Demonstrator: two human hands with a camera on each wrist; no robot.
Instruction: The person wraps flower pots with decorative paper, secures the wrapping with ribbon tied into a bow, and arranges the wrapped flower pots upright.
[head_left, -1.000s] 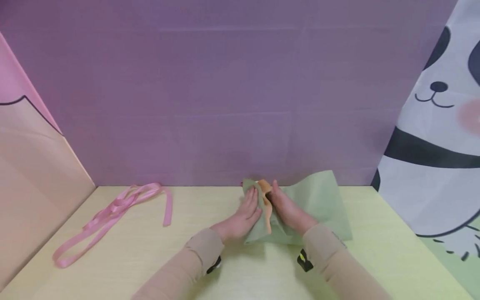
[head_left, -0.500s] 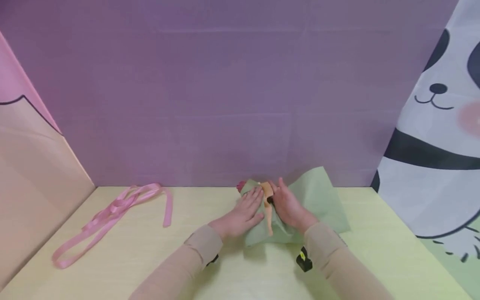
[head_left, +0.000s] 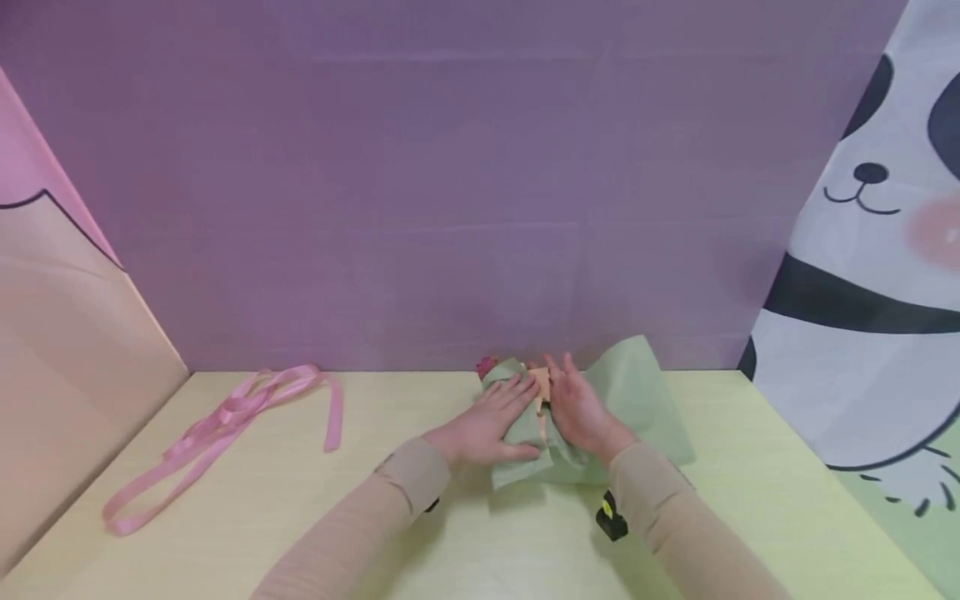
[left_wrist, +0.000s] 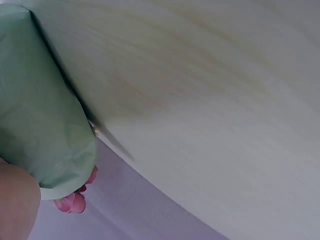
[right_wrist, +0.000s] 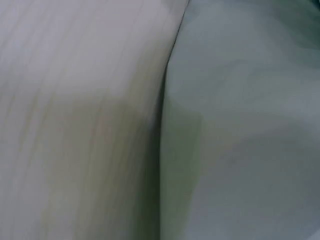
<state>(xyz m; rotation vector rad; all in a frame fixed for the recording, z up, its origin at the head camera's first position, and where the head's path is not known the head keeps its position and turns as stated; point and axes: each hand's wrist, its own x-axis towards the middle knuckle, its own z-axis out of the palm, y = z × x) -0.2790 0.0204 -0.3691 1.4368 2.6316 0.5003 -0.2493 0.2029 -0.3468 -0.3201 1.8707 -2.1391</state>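
Note:
Green wrapping paper (head_left: 641,408) lies on the table, folded over at its left part. My left hand (head_left: 487,423) presses on that fold, fingers straight and thumb spread. Opposite it, my right hand (head_left: 583,410) rests on edge against the paper with its fingers extended. Between them shows a peach-coloured piece (head_left: 542,383). A deep pink flower (head_left: 487,365) pokes out past the paper's far left end. In the left wrist view, pink petals (left_wrist: 72,202) stick out beneath the green paper (left_wrist: 50,110). Only paper (right_wrist: 240,125) and tabletop fill the right wrist view.
A pink satin ribbon (head_left: 225,425) lies in loose loops on the left of the pale wooden table (head_left: 405,533). A purple cloth wall (head_left: 450,208) rises along the back edge. Printed panels flank both sides, the right one with a panda (head_left: 877,250).
The left hand has slid right and flattened over the fold, covering more of the peach piece. The pink flower has come into view at the left. The paper's raised right corner has sunk and shifted left.

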